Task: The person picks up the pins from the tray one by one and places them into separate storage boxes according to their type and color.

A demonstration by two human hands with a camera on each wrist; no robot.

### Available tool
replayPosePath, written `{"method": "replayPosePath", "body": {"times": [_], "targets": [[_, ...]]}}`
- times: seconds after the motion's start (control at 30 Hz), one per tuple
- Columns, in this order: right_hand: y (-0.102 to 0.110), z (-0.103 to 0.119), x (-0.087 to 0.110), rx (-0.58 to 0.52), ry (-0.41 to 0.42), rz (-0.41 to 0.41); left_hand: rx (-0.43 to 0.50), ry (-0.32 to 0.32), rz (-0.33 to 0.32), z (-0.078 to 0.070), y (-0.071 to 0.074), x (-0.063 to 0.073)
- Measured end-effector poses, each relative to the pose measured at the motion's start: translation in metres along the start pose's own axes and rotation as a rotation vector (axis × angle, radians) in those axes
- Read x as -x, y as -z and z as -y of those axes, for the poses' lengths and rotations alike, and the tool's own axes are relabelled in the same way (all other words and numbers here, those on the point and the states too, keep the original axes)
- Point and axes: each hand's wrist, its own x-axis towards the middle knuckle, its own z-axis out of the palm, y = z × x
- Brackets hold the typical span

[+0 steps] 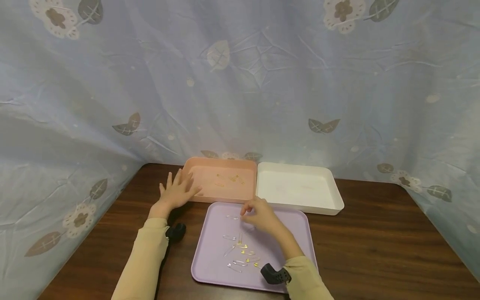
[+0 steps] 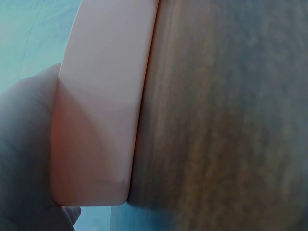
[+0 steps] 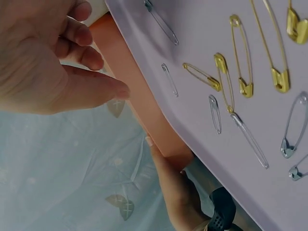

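My left hand [image 1: 174, 193] lies with spread fingers at the left end of a shallow pink tray [image 1: 221, 199], its thumb over the front rim. In the left wrist view that hand is against the tray's wall [image 2: 96, 120]. Above the back part of a lilac tray [image 1: 210, 250] is my right hand [image 1: 262, 214], its fingers bent loosely. The right wrist view has the thumb [image 3: 103, 91] apart from the bent fingers, with nothing visible between them. Gold safety pins [image 3: 240, 57] and silver safety pins [image 3: 250, 139] lie scattered on the lilac tray.
Several gold safety pins [image 1: 234, 178] lie inside the pink tray. A white tray [image 1: 335, 196] stands to its right, behind the lilac one. All three trays rest on a dark wooden table [image 1: 375, 246]. A patterned light-blue cloth [image 1: 262, 104] hangs behind.
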Motion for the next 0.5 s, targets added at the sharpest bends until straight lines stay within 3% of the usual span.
{"method": "replayPosePath", "body": {"times": [0.33, 0.5], "targets": [[0.0, -0.007, 0.004, 0.037, 0.132, 0.126, 0.013, -0.011, -0.007, 0.0, -0.001, 0.0], [-0.004, -0.011, 0.004, 0.026, 0.144, 0.216, 0.018, -0.012, -0.014, 0.001, -0.003, 0.0]]}}
